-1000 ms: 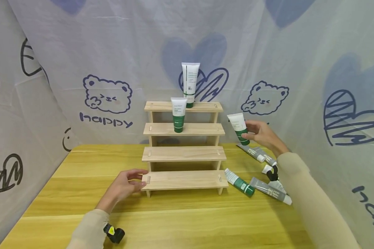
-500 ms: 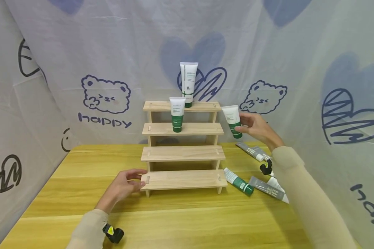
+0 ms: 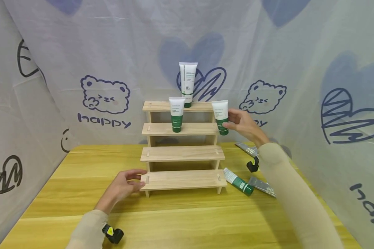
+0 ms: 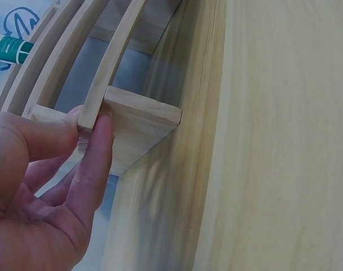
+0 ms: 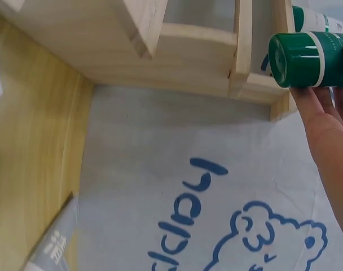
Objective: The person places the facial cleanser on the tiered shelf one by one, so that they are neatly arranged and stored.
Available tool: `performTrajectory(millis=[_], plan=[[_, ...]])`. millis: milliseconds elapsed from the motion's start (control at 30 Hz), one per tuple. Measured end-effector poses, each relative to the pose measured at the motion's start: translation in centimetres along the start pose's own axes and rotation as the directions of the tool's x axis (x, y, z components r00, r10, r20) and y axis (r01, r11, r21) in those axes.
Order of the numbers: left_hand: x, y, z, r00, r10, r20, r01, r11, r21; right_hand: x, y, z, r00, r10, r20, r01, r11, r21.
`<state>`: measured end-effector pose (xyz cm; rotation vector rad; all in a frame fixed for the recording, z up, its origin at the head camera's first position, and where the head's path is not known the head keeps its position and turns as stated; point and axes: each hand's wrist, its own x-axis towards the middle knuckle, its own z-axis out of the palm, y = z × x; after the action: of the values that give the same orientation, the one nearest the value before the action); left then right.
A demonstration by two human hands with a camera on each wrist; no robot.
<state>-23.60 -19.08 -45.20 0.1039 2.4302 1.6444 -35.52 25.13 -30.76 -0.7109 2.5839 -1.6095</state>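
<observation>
Held tube (image 5: 313, 59): cap end (image 5: 278, 61), right wrist view only.

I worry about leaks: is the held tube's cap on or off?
On: the right wrist view shows the green cap over the tube.

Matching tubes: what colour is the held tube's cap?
The cap is dark green, clearest from the right wrist.

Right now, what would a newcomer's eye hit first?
Likely the wooden stand at centre, with a tall white-green tube upright on top and a shorter tube one step down. Then the right hand, holding a third tube near the stand's right side, and the left hand gripping the lowest step's left end.
</observation>
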Motion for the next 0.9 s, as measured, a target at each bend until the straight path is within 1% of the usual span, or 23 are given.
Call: performTrajectory(millis=[133, 333, 500, 567, 800, 900], plan=[[-0.2, -0.1, 0.0, 1.0, 0.012, 0.007, -0.012, 1.0, 0.009, 0.4, -0.3, 0.9, 1.0, -0.005, 0.005, 0.005, 1.0, 0.028], [-0.2, 0.0, 0.0, 1.0, 0.0, 0.001, 0.0, 1.0, 0.007, 0.8, -0.7, 1.9, 1.0, -0.005, 0.024, 0.004, 0.998, 0.056], [-0.3, 0.1, -0.1, 1.0, -0.002, -0.001, 0.002, 1.0, 0.001, 1.2, -1.1, 2.7, 1.0, 0.007, 0.019, -0.009, 0.998, 0.064], [-0.4, 0.1, -0.1, 1.0, -0.009, -0.002, 0.009, 1.0, -0.001, 1.3, -1.3, 3.0, 1.0, 0.005, 0.021, -0.006, 0.998, 0.064], [-0.3, 0.1, 0.0, 1.0, 0.002, 0.019, -0.002, 1.0, 0.007, 1.5, -1.3, 3.8, 1.0, 0.004, 0.009, -0.005, 0.997, 0.074], [-0.2, 0.1, 0.0, 1.0, -0.002, 0.016, 0.002, 1.0, 0.012, 1.7, -1.3, 4.2, 1.0, -0.006, 0.005, 0.005, 0.996, 0.088]])
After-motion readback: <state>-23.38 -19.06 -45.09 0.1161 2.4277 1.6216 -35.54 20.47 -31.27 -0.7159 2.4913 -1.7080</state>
